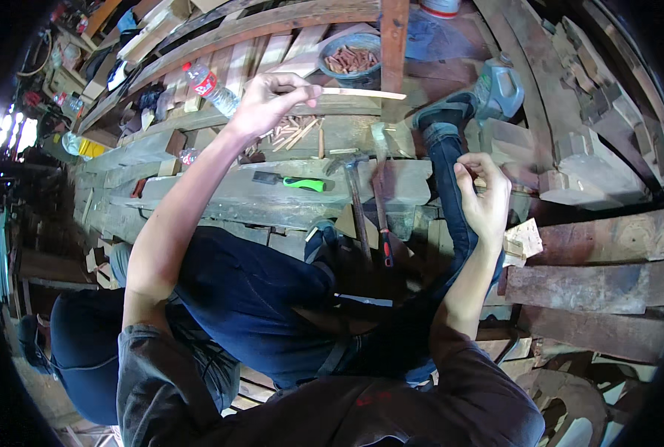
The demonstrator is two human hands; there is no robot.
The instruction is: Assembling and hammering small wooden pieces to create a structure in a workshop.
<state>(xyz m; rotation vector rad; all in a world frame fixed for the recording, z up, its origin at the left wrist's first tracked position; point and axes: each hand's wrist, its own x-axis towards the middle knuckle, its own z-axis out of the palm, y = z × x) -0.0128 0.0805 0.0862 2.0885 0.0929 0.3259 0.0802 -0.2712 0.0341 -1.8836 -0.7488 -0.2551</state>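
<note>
While the person sits among heavy curved timbers (272, 22), dark-trousered legs (257, 290) stretch out across a wide grey plank (220, 197), and that plank carries most of the loose tools. Off to the right, rough reddish beams (592, 287) lie stacked, and a blue-grey plastic jug (499, 89) stands just past the raised shoe (443, 112).

Up top, a round basin (350, 59) sits full of short wooden pegs, and more pegs (294, 132) lie scattered below it. A clear water bottle (211, 88) with a red label rests tilted on the slats to the left.

Now the hands: the left hand (272, 100) is stretched far forward, fingers pinched on one end of a thin pale wooden stick (365, 93), which points right, level, its tip reaching the upright red post (394, 45). The right hand (484, 201) is curled closed near the knee, gripping something small; what it is cannot be told.

Between the legs on the plank lie a hammer (358, 201) and a red-handled chisel (382, 216) side by side, with a green-handled tool (294, 182) just left of them.
</note>
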